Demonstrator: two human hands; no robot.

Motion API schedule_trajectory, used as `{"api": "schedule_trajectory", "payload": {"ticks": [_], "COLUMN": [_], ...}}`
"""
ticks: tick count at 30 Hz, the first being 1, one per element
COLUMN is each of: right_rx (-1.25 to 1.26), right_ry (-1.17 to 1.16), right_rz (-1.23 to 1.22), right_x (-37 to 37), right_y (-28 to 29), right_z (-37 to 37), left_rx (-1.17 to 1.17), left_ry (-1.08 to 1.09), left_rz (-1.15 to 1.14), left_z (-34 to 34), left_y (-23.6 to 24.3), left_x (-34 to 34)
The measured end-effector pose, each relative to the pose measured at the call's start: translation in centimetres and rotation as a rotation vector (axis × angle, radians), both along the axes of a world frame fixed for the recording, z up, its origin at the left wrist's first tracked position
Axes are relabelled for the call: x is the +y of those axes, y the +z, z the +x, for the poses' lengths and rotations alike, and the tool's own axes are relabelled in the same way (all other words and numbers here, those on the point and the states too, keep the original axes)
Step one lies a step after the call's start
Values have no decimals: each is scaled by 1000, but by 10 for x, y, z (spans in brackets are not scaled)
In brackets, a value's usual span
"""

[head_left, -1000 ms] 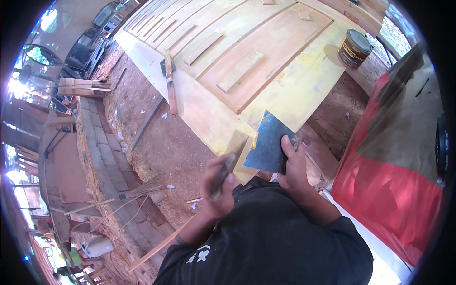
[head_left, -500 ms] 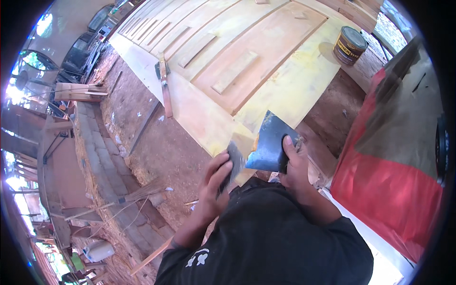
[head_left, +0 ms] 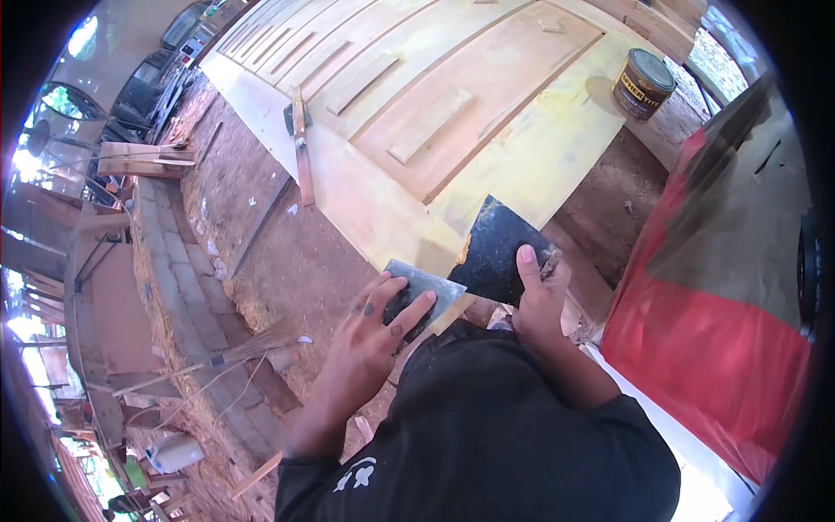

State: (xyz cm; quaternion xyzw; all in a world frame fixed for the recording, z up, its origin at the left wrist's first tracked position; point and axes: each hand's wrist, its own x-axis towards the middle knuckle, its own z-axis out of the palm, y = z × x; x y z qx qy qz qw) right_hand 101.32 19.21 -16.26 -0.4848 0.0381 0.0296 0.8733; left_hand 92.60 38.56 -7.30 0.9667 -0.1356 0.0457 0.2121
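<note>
My left hand [head_left: 364, 324] is closed on a flat grey scraper blade [head_left: 428, 285], its fingers lying across the face. My right hand [head_left: 541, 300] grips a flat black plate [head_left: 499, 248], thumb on top. Yellowish paste clings to the plate's left edge, and the scraper's tip meets or nearly meets its lower left corner. Both are held over the near end of a large pale wooden door [head_left: 365, 222] with raised panels and yellowish smears. A dark tin [head_left: 642, 85] with a grey lid stands on the door's right side.
A wooden-handled tool [head_left: 301, 148] lies over the door's left edge. Loose wood strips [head_left: 430, 126] rest on its panels. Red and grey sheeting [head_left: 704, 348] covers something at the right. To the left are a block wall [head_left: 196, 296], twigs and a white jug [head_left: 176, 454].
My left hand has turned the scraper from nearly edge-on to flatter, showing its face, with its tip nearer the black plate. The right hand has tilted the plate slightly.
</note>
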Motion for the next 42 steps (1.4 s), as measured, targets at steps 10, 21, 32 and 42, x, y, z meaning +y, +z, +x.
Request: {"api": "schedule_trajectory", "payload": {"ticks": [10, 21, 32, 42], "right_rx": [-105, 225, 186, 242], "right_ry": [-87, 70, 180, 58], "right_rz": [-120, 215, 249, 163], "right_x": [-13, 1, -19, -33], "right_y": [-7, 7, 7, -22], "right_z": [4, -4, -2, -5], "left_rx": [393, 47, -168, -9], "left_ry": [-98, 365, 56, -23], "left_rz": [-134, -949, -351, -151], "left_z": [6, -15, -16, -2], "left_y": [-6, -42, -44, -45], "left_x": [20, -17, -26, -33]}}
